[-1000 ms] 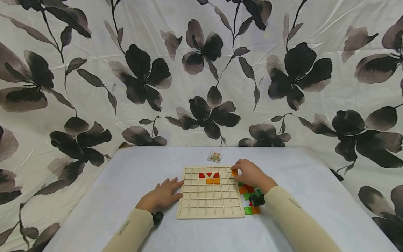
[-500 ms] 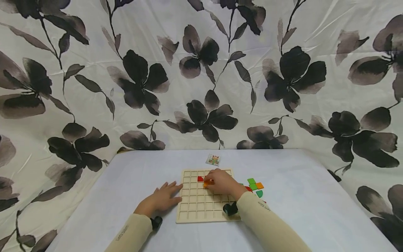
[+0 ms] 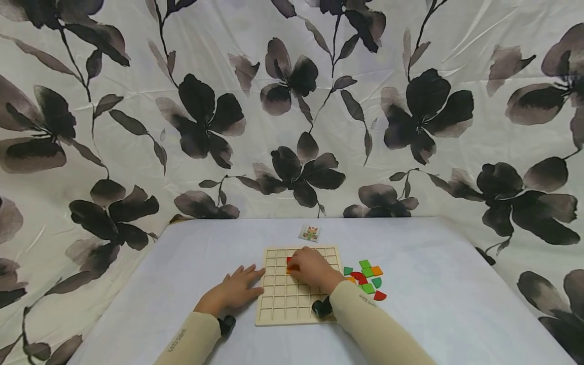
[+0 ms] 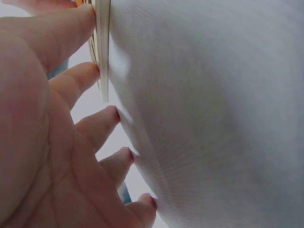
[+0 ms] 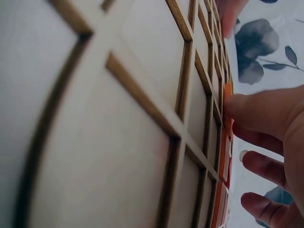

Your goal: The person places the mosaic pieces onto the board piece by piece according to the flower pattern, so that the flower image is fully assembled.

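Note:
My right hand (image 3: 315,268) is over the upper part of a wooden grid board (image 3: 278,306), pinching an orange square tile (image 5: 228,111) at one of its cells. In the right wrist view the thumb lies against this tile, while other orange tiles (image 5: 219,202) sit in cells beside it. Part of a red tile (image 3: 289,259) shows just above the fingertips; the hand hides the other set pieces in the head view. My left hand (image 3: 230,290) lies with spread fingers at the board's left edge, thumb and index finger touching it.
Right of the board lie loose tiles: green squares (image 3: 366,264), an orange square (image 3: 376,270), red pieces (image 3: 380,295) and dark green rounded ones (image 3: 376,282). A small pattern card (image 3: 309,233) lies behind the board on the white table (image 3: 433,304). Floral cloth (image 3: 292,101) hangs behind.
My right hand has carried the orange tile from the board's upper right edge leftward to a cell near the red tile. The left hand stays at the board's left edge.

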